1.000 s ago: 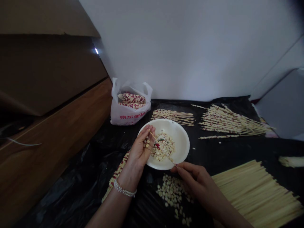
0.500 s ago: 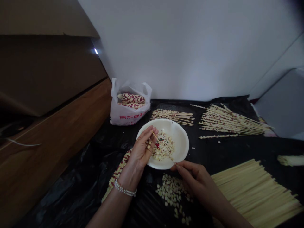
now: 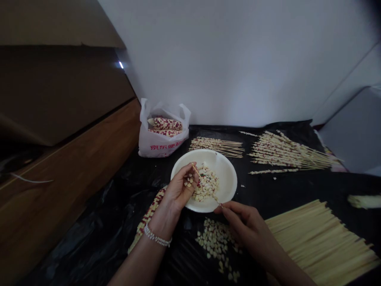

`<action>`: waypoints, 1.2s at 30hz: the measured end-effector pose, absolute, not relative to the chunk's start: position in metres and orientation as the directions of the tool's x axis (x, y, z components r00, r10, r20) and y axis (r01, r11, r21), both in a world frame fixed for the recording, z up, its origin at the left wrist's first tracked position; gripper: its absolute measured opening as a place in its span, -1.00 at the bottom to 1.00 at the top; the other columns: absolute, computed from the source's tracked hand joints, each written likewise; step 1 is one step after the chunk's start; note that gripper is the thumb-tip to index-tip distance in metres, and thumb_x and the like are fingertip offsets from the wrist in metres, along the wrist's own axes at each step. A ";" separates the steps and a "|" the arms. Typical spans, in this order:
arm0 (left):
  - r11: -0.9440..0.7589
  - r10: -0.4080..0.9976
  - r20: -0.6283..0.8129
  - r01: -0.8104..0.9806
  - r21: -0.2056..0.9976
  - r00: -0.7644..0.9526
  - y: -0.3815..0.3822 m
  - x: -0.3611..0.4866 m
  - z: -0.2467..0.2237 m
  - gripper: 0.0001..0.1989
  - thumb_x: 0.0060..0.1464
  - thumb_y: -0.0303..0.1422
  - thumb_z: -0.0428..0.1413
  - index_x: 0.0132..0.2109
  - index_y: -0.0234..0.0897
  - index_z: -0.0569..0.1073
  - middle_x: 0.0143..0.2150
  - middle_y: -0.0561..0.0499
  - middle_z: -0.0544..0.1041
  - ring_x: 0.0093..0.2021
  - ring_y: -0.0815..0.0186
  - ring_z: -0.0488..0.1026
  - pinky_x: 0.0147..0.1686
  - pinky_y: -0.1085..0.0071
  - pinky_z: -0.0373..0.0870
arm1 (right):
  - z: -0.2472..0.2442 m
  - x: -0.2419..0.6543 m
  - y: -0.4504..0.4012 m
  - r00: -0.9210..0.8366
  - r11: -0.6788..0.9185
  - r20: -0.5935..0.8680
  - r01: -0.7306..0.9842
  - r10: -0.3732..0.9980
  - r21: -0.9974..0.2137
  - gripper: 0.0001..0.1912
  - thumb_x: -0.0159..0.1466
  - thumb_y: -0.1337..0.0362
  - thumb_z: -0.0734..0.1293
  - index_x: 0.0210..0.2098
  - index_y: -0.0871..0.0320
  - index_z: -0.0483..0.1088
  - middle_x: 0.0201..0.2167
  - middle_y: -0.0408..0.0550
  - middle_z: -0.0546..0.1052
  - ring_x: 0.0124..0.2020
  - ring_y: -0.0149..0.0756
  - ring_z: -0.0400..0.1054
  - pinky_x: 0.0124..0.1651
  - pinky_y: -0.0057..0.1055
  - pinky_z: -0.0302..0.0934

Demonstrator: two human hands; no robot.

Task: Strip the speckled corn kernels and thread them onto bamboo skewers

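Over the left side of a white bowl (image 3: 228,174), my left hand (image 3: 178,186) is cupped with curled fingers round several loose corn kernels (image 3: 188,180). The upper end of a thin wooden skewer (image 3: 195,171) meets its thumb and fingertips. My right hand (image 3: 241,220) pinches the skewer's lower end at the bowl's front right rim, where some kernels appear to be threaded. More pale and dark red kernels (image 3: 208,184) lie in the bowl. A red and cream corn cob (image 3: 149,214) rests partly behind my left forearm.
A plastic bag (image 3: 162,149) of cobs stands behind the bowl. Two groups of kernel-threaded skewers (image 3: 205,143) (image 3: 276,153) lie at the back. Bare sticks (image 3: 318,242) spread at the right, near a pale cob (image 3: 364,201). Loose kernels (image 3: 214,238) lie in front on black plastic sheeting (image 3: 113,222).
The fingers of my left hand have curled inward from a flatter, more open pose, and the kernels in its palm have shifted. My right hand has hardly moved.
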State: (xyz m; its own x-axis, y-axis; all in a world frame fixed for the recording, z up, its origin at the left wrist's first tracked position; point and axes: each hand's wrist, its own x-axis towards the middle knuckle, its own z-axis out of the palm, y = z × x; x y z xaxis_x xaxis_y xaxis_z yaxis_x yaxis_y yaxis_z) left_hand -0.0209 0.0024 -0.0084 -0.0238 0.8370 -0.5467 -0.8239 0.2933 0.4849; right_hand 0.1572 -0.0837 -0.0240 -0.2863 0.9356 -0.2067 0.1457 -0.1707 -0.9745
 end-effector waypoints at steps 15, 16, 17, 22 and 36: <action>0.431 0.861 -0.502 -0.644 0.632 0.084 -0.013 -0.007 -0.017 -0.95 -0.02 -0.57 0.25 -0.34 -0.40 0.55 -0.46 -0.01 0.53 -0.48 0.47 0.47 -0.41 0.57 0.52 | -0.028 0.159 -0.081 -0.204 -0.170 -0.193 0.125 0.960 -0.977 -0.62 0.31 0.05 0.23 -0.22 0.20 0.53 -0.73 -0.30 0.09 -0.68 -0.46 -0.08 -0.63 -0.46 -0.26; 0.437 0.861 -0.500 -0.638 0.634 0.092 -0.013 -0.007 -0.017 -0.95 -0.01 -0.56 0.24 -0.33 -0.41 0.55 -0.45 -0.01 0.52 -0.47 0.46 0.47 -0.40 0.57 0.52 | -0.028 0.159 -0.081 -0.198 -0.169 -0.192 0.126 0.961 -0.978 -0.62 0.32 0.05 0.22 -0.21 0.20 0.53 -0.73 -0.30 0.09 -0.69 -0.46 -0.08 -0.63 -0.46 -0.27; 0.440 0.859 -0.502 -0.640 0.631 0.096 -0.014 -0.006 -0.017 -0.96 0.01 -0.55 0.23 -0.32 -0.41 0.55 -0.45 -0.02 0.52 -0.47 0.46 0.48 -0.39 0.57 0.52 | -0.028 0.159 -0.081 -0.192 -0.167 -0.190 0.127 0.963 -0.978 -0.61 0.32 0.04 0.22 -0.21 0.20 0.54 -0.74 -0.30 0.09 -0.69 -0.46 -0.09 -0.63 -0.46 -0.27; 0.445 0.816 -0.572 -0.718 0.535 0.079 -0.011 -0.004 -0.014 -0.85 0.07 -0.65 0.10 -0.24 -0.44 0.54 -0.35 -0.09 0.56 -0.40 0.41 0.52 -0.33 0.52 0.55 | -0.025 0.160 -0.080 -0.194 -0.157 -0.185 0.151 0.963 -0.976 -0.58 0.30 0.02 0.22 -0.22 0.23 0.53 -0.75 -0.30 0.10 -0.69 -0.45 -0.05 -0.63 -0.46 -0.24; 0.335 0.784 -0.621 -0.838 0.430 -0.006 -0.004 -0.013 -0.010 -0.82 0.19 -0.63 -0.02 -0.17 -0.51 0.47 -0.32 -0.18 0.58 -0.38 0.36 0.57 -0.37 0.51 0.59 | -0.021 0.160 -0.081 -0.219 -0.171 -0.203 0.154 0.954 -0.973 -0.60 0.30 0.03 0.22 -0.22 0.20 0.53 -0.72 -0.29 0.10 -0.68 -0.45 -0.04 -0.62 -0.45 -0.20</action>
